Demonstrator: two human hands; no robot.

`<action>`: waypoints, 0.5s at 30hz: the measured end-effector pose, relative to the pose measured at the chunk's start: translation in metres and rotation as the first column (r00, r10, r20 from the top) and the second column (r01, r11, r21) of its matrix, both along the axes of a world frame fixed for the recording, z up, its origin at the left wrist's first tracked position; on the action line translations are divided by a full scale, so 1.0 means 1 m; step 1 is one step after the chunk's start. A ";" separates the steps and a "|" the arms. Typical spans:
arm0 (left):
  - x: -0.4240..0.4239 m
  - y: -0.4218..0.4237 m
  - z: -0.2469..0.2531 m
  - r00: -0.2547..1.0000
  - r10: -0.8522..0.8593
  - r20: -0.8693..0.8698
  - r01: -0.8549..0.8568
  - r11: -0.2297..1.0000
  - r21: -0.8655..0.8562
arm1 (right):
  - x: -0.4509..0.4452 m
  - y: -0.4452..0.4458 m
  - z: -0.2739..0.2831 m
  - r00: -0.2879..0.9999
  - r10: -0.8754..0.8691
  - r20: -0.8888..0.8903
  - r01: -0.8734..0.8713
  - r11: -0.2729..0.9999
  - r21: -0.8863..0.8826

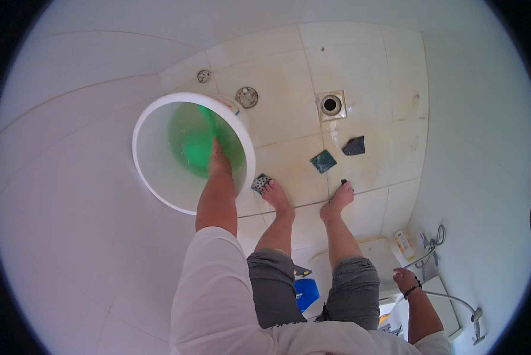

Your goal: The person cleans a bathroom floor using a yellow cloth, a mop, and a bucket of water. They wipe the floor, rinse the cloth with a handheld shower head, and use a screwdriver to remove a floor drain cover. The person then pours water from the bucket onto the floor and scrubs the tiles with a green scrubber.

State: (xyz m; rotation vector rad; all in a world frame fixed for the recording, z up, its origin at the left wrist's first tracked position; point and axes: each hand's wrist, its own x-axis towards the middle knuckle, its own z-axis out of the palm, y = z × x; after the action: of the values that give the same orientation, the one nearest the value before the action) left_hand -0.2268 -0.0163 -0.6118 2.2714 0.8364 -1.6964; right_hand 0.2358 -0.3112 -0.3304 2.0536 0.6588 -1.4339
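Note:
My left hand (215, 148) reaches down into a large white plastic bucket (194, 208) and is on the handle of a green plastic scoop (199, 148), whose round bowl lies in the water at the bottom. My fingers are partly hidden by the hand itself. My right hand (403, 279), with a dark bracelet at the wrist, is low at the right near a metal shower hose (425, 255); whether its fingers hold anything is not clear.
An uncovered floor drain (330, 104) lies ahead, with a green square pad (323, 161) and a dark flat piece (354, 146) nearer me. A perforated drain cover (261, 183) touches my left foot. A bottle (404, 245) stands by the right wall.

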 end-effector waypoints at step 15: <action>-0.011 0.073 0.249 0.198 0.804 0.561 -0.886 0.392 -0.249 | -0.140 0.134 -0.028 0.856 0.264 -0.445 -0.091 0.923 0.374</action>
State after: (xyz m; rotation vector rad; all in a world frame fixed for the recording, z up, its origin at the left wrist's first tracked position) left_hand -0.2377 0.0564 -0.3632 1.5595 1.6098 -0.3215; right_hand 0.0955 -0.1772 -0.3589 1.7965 1.3592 -1.8438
